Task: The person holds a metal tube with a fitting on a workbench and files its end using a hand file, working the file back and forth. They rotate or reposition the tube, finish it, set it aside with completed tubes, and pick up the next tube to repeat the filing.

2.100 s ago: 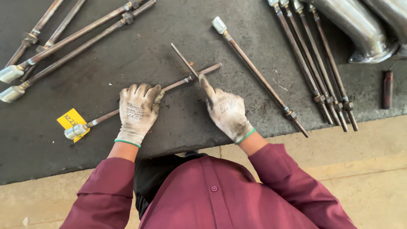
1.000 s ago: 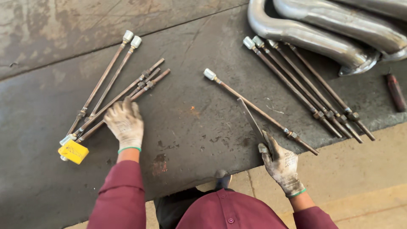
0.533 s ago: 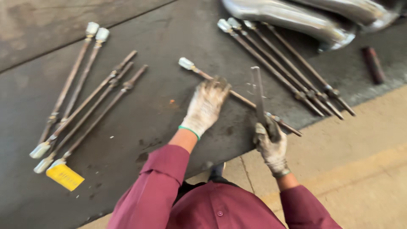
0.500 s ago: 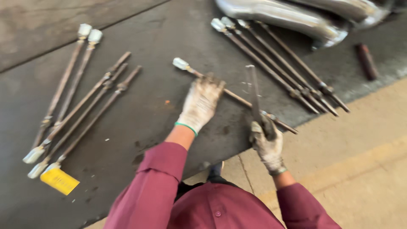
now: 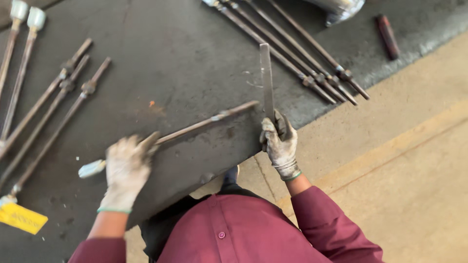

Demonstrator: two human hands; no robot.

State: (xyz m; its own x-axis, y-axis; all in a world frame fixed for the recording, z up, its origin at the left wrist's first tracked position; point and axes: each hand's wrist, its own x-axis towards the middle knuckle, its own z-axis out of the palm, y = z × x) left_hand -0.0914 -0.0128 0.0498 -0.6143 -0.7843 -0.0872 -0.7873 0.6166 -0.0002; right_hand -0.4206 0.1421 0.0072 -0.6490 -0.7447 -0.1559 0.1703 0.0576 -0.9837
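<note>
My left hand (image 5: 126, 168), in a dirty white glove, grips a long thin metal rod (image 5: 204, 124) with a white cap at its near end. The rod lies slanted across the dark steel table (image 5: 185, 53), its far tip pointing up and right. My right hand (image 5: 279, 142), also gloved, holds a flat grey metal bar (image 5: 266, 80) upright by its lower end, just right of the rod's far tip at the table's front edge.
Several similar rods (image 5: 46, 104) lie in a group at the left with a yellow tag (image 5: 22, 218) beside them. More rods (image 5: 297, 46) lie at the upper right under a bent shiny pipe (image 5: 341, 7). A dark red handle (image 5: 387, 30) rests nearby. Concrete floor (image 5: 404, 160) is on the right.
My left hand has pulled the single rod down and left across the table, turning it to a new slant. My right hand has kept hold of the flat bar.
</note>
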